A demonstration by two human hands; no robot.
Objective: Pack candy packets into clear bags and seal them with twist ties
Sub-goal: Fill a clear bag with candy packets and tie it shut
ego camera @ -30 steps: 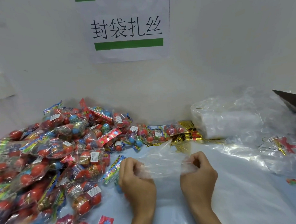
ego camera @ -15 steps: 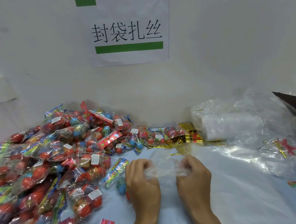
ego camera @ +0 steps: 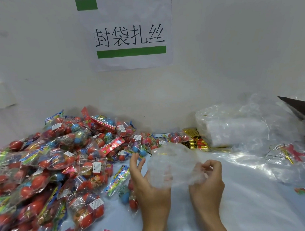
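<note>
Risk at this point lay mostly in the clear bag [ego camera: 169, 166] itself: you had it raised just above the table [ego camera: 246, 207] between your two hands, and film that thin looked likely to cling shut or slip away before any candy reached it. Your right hand [ego camera: 206, 180] had curled fingers pinching the bag's right side. Your left hand [ego camera: 149, 181] was spread, fingers straight and fanned apart, with the bag draped against its palm side; whether that hand was inside the mouth or only behind the film, I could not tell. The hands were apart, with the bag spanning the gap. If you had pulled too hard against the one pinch, the film could have torn or slid free.

Candy packets [ego camera: 51, 170] lay heaped to your left, the nearest one [ego camera: 118, 180] just beside your left wrist, so a careless reach could have knocked several about. Gold twist ties [ego camera: 195, 141] sat beyond the bag, near the stack of spare bags [ego camera: 235, 129], well apart from your hands.

Much stayed unclear. Where the bag's mouth was, and whether it was open at all, was lost in blur and glare. Loose plastic [ego camera: 279, 162] at the right merged into reflections, a dark shape [ego camera: 298, 106] was cut off by the frame edge, and your forearms ran out of view below.
</note>
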